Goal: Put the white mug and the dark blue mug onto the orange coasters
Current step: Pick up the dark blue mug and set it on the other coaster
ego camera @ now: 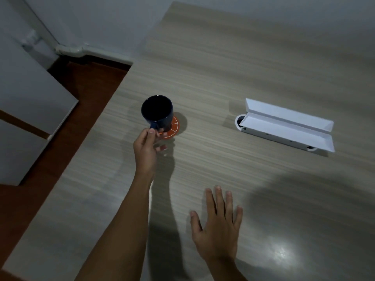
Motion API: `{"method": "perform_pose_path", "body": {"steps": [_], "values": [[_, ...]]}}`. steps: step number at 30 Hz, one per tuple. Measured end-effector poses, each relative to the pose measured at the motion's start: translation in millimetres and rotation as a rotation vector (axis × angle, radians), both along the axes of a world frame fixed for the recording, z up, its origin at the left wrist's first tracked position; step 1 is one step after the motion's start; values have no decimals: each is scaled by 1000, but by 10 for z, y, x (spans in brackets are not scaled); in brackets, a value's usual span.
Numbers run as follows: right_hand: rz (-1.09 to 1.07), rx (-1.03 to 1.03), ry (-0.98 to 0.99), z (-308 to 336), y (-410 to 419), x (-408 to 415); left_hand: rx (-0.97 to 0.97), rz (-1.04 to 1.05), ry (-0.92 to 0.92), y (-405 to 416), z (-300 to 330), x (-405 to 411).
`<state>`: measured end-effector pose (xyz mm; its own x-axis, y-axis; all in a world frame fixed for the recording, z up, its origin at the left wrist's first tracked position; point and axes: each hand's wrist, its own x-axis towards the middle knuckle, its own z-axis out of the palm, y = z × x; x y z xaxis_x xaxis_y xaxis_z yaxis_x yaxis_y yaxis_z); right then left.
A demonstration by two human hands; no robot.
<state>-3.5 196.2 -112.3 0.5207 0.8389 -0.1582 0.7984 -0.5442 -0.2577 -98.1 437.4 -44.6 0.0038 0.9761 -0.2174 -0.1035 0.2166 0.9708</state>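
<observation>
On your right, well apart from the mug, a long white box (288, 127) lay with its lid folded back, set at a slant on the pale wood-grain surface (233, 63). Nothing stood between it and your hands, and only shadows crossed the stretch in the middle.

The dark blue mug (157, 111) was upright, its inside black in the dim light, its base over an orange coaster (175, 128) marked with thin white lines; whether it rested there or was just above could not be told. Your left hand (147, 151) had its fingers (151, 133) pinched on the mug's handle at the near side. Your right hand (218, 226) lay low over the near surface, fingers spread wide and holding nothing.

The surface's left edge ran diagonally not far from the mug, with reddish-brown floor (85, 92) and a grey cabinet (26, 98) beyond it. The far side met the wall, and broad bare room lay ahead and to the right.
</observation>
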Motion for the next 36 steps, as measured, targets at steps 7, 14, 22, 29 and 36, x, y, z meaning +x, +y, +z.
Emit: {"method": "perform_pose_path", "body": {"steps": [7, 14, 22, 29, 36], "values": [[-1, 26, -16, 6, 0, -7, 0, -41, 37, 43, -47, 14], [-2, 34, -17, 25, 2, -10, 10, -18, 26, 30, -24, 2], [-6, 30, -13, 33, 12, -12, 34, -56, 43, 44, -35, -76], [0, 32, -14, 29, 4, -7, 29, -51, 34, 41, -74, -12], [7, 17, -15, 15, 2, -7, 17, -41, 47, 73, -77, -24]]}}
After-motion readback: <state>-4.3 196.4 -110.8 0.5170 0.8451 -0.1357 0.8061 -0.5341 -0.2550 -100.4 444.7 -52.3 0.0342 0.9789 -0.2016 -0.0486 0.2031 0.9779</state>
